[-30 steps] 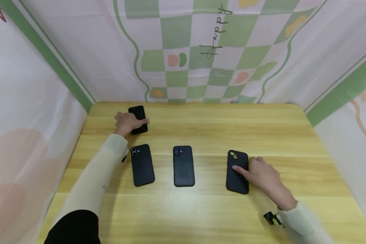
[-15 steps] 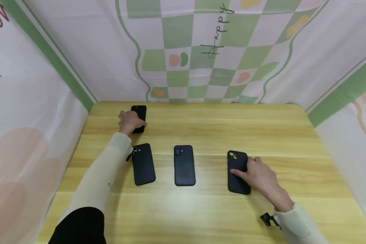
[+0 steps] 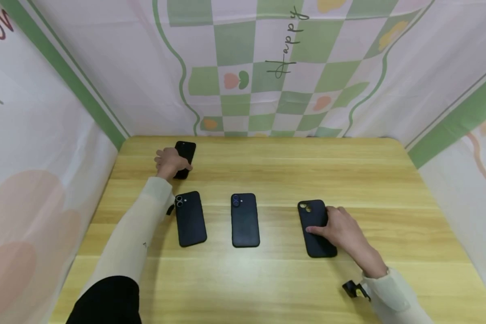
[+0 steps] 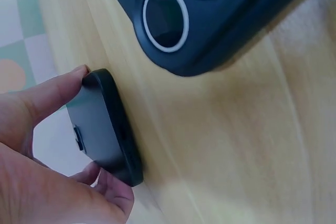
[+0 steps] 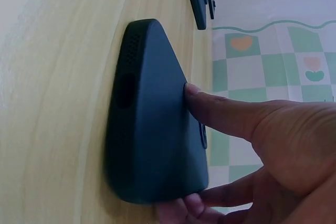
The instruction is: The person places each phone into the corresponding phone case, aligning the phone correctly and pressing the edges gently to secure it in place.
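Head view: left hand (image 3: 170, 162) pinches smartphone (image 3: 186, 152), right hand (image 3: 345, 229) pinches phone case (image 3: 316, 218) by edges; likely positioning step, next move needing steady grip.

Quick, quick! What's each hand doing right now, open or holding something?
Left hand: closed, holding the far black phone.
Right hand: closed, holding the rightmost black phone case.

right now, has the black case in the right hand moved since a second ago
Yes: the black case pivoted, camera end toward the middle phone, other end away.
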Tool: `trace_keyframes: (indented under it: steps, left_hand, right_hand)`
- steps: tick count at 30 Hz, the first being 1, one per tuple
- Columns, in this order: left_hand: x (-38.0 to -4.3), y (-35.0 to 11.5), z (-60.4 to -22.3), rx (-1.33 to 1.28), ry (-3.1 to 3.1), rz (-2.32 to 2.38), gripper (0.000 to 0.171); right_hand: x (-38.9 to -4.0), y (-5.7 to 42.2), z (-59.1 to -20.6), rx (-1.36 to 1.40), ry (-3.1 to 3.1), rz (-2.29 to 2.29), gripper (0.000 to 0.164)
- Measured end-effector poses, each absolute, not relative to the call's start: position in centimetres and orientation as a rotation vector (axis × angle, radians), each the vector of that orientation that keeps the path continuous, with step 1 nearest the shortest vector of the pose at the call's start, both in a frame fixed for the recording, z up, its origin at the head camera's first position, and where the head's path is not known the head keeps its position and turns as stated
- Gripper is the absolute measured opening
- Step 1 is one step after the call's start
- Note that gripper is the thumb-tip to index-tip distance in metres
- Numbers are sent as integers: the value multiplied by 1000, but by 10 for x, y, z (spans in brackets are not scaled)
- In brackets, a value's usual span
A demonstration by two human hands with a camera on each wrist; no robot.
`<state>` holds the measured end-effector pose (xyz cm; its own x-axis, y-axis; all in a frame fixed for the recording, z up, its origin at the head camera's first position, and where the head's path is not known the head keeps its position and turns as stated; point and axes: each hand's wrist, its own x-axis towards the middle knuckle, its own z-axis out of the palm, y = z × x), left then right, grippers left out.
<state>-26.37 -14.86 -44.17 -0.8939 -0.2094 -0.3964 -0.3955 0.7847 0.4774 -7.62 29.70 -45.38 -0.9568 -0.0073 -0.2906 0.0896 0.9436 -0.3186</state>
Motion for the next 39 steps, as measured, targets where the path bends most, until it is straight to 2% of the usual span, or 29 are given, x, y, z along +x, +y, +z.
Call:
trace_keyframes:
  steps: [4, 13, 16, 20, 24, 33, 39]
  left_hand:
    - [-265, -151, -444, -456, 2640, 810, 100]
    - [-268, -159, -449, -430, 2581, 987, 110]
    - [-268, -162, -451, -460, 2572, 1042, 101]
    - [-269, -166, -454, -536, 2525, 1200, 74]
    - [-270, -168, -456, -579, 2451, 1370, 59]
    - [-265, -172, -458, -615, 2375, 1579, 47]
    - [-260, -176, -460, -642, 2195, 1744, 54]
  right_hand:
    - [-77, 297, -456, 36, 2828, -559, 87]
    - [-73, 296, -459, 91, 2754, -804, 55]
    - [-72, 297, -460, 96, 2721, -892, 45]
    - [-71, 299, -458, 103, 2642, -1017, 31]
    - [-70, 300, -456, 107, 2555, -1144, 26]
    - [-68, 304, -454, 116, 2411, -1318, 27]
    - [-68, 308, -454, 106, 2376, -1358, 26]
